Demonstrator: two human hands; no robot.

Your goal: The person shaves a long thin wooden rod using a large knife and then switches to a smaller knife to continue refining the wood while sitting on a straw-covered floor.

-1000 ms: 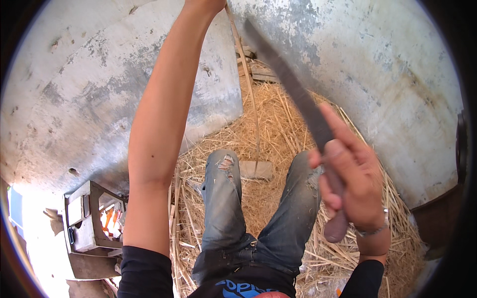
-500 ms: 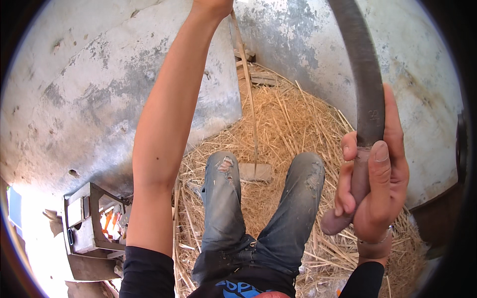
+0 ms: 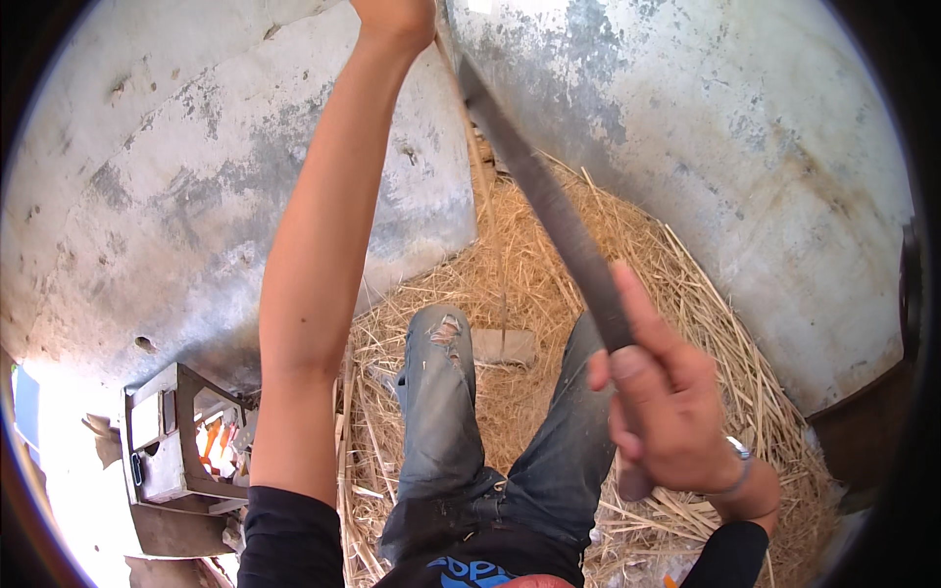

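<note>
In my right hand [image 3: 667,412] is a long, dark, curved machete [image 3: 554,211], gripped by its handle with the index finger laid along the blade's base. Its blade slants up and to the left, and the tip comes close to a thin bamboo strip [image 3: 480,162]. My left hand [image 3: 397,15] is raised at the top edge, closed at the upper part of this strip; its fingers are mostly cut off by the frame. Between my knees the strip's lower end stands on a small pale wooden block [image 3: 515,346].
Straw-like shavings and long split strips [image 3: 725,343] cover the floor around my legs. Peeling grey-white walls [image 3: 667,88] meet in a corner ahead. At the left stands a worn box-like frame [image 3: 186,431] with orange items inside.
My right hand has swung the machete down and to the left, turning the blade from near upright to a slant toward the strip. My left hand has shifted slightly left.
</note>
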